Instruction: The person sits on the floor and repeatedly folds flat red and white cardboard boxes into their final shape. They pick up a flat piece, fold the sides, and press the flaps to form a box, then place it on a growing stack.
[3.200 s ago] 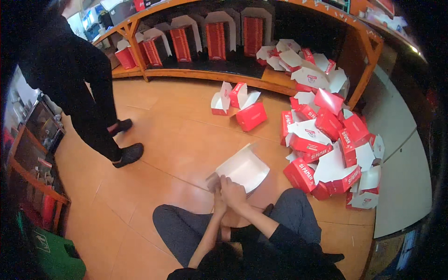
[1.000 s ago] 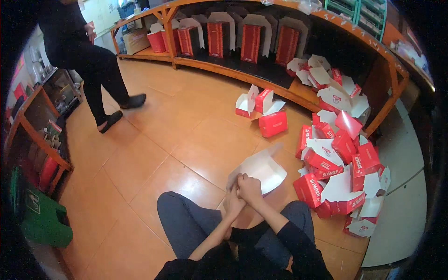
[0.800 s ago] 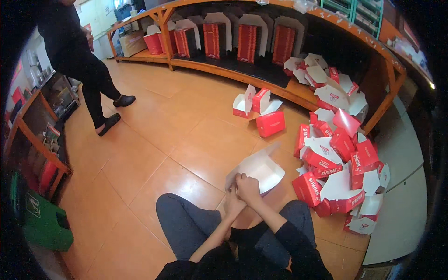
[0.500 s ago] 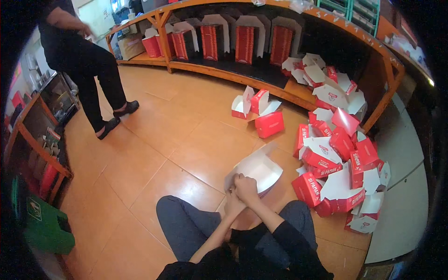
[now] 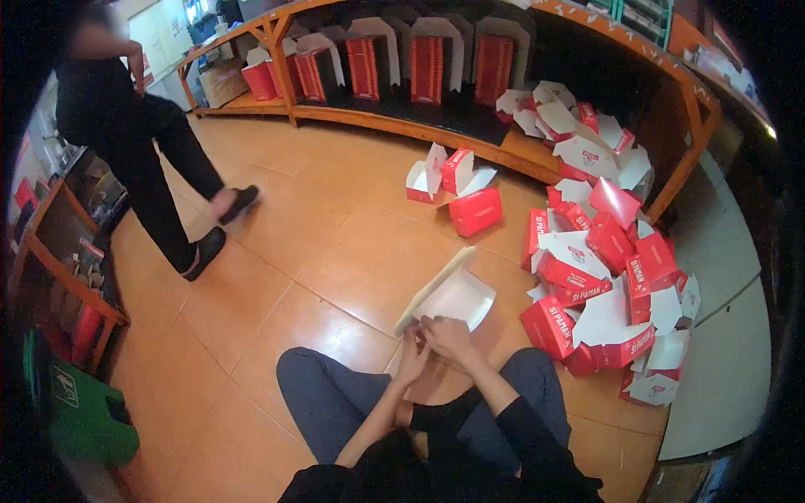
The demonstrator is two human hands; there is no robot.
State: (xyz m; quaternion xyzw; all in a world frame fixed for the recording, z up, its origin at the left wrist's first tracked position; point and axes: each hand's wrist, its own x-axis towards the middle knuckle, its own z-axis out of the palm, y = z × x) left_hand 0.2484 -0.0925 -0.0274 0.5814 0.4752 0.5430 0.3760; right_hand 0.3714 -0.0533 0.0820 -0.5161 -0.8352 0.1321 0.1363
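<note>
Carton [image 5: 471,298] sits tilted just in front of the crossed legs [image 5: 329,398], its white inside turned up toward me and one flap standing along its left side, almost edge-on. I see both hands at its near left corner: the right hand [image 5: 449,337] has its fingers curled over the board, gripping it, while the left hand [image 5: 412,355] pinches the edge right beside them. The hands overlap there, so I can't make out exactly how each fingertip sits, and the carton's outer face is mostly turned away. Beyond it on the tiled floor [image 5: 327,239] lies a small group of red-and-white cartons [image 5: 475,211], with white inner walls showing. To the right I have a heaped pile of cartons [image 5: 610,314], many with flaps spread; the ones underneath are covered by those on top. The long wooden shelf [image 5: 402,129] holds upright red stacks [image 5: 430,71] with pale flaps raised behind them, plus a red tub [image 5: 260,81] and a brown box [image 5: 225,86] whose contents I can't see. A teal crate [image 5: 644,18] is cut off at the top, its load unclear. The green bin [image 5: 92,419] fades into the dark rim, and the interior of the left-hand rack [image 5: 74,278] is too murky to read.
</note>
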